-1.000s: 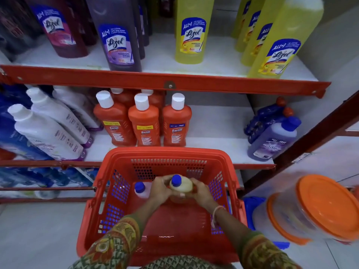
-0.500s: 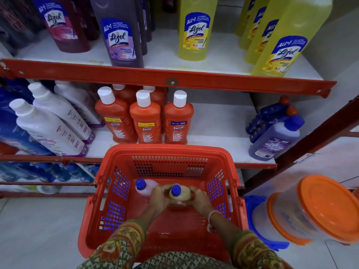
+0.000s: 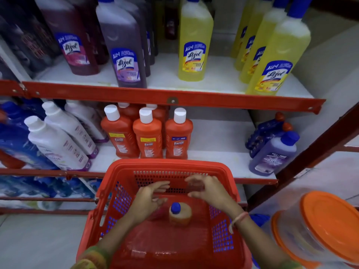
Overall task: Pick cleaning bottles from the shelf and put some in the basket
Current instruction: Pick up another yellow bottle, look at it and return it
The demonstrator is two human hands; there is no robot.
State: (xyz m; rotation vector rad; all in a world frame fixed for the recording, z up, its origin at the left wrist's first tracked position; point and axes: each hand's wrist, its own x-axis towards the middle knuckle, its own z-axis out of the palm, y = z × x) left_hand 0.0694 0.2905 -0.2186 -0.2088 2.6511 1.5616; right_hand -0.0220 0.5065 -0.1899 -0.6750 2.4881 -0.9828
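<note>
A red plastic basket [image 3: 124,193] sits on the floor below the shelves. Inside it a pale yellow bottle [image 3: 179,215] with a blue cap stands upright. Both hands hover above the basket, empty, with fingers spread. My left hand [image 3: 150,197] is just left of the bottle. My right hand [image 3: 207,189] is above and to the right of it. A second bottle in the basket is mostly hidden behind my left hand. Orange Bactin bottles [image 3: 147,134] stand on the middle shelf behind the basket. Yellow Lizol bottles [image 3: 194,41] and purple Lizol bottles [image 3: 122,45] fill the upper shelf.
White bottles [image 3: 56,142] lean at the left of the middle shelf. A lilac bottle [image 3: 274,154] with dark blue packs behind it stands at the right. A clear container with an orange lid [image 3: 328,228] sits on the floor right of the basket. A red shelf post [image 3: 310,150] slants nearby.
Both hands let go of the yellow bottle, which now stands alone in the basket. The hands rose and opened, moving toward the shelf.
</note>
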